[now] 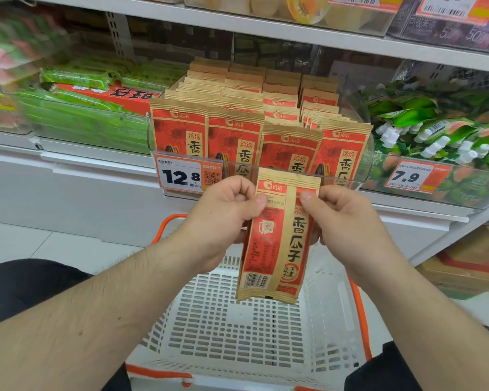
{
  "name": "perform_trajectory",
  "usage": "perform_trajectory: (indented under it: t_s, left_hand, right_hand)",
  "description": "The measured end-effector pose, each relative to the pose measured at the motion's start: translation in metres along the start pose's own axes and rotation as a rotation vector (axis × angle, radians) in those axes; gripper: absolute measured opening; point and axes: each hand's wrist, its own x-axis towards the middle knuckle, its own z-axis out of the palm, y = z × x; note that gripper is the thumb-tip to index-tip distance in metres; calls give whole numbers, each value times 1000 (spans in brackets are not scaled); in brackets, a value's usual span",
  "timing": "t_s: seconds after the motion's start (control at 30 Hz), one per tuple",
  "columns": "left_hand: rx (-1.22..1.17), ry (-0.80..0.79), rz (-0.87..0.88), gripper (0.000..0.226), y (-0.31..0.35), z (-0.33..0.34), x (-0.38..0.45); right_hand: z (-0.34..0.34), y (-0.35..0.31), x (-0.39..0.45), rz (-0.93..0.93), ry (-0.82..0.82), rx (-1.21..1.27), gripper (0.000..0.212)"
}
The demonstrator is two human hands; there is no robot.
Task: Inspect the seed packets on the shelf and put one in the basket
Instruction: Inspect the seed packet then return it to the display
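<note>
Directly below my head camera, both hands hold one tall red-and-tan paper seed packet (274, 238) upright, printed back and barcode toward me. My left hand (223, 221) pinches the packet's upper left edge between thumb and curled fingers; my right hand (347, 218) pinches the upper right edge the same way. The packet hangs in the air over the white slatted plastic basket with orange rim (237, 328), which sits near me, between my knees, with nothing visible inside it.

Farther off, the clear plastic shelf bin (362, 165) holds rows of matching seed packets (232, 139) standing upright, with a white-and-orange price tag reading 12.8 (182, 176) clipped at its front left. Green wrapped snacks (79, 108) lie in the bin to the left.

I judge this to be the inspection step, with the chosen packet being read. The next move calls for lowering the packet straight down and letting both pinches go inside the basket.
</note>
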Motion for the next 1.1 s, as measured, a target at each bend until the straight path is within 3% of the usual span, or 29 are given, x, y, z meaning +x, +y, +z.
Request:
perform_trajectory:
  t_s: [0.3, 0.5, 0.73, 1.1]
  left_hand:
    - [103, 55, -54, 27, -1, -3, 0]
    - [10, 79, -56, 22, 0, -4, 1]
    - [-21, 83, -63, 23, 0, -3, 1]
    - [-85, 119, -120, 17, 0, -4, 4]
  right_hand:
    - [0, 3, 2, -11, -15, 37, 25]
    - [-7, 3, 5, 80, -231, -132, 31]
    - [-8, 4, 5, 42, -238, -128, 30]
    - [-17, 4, 7, 73, -401, -234, 33]
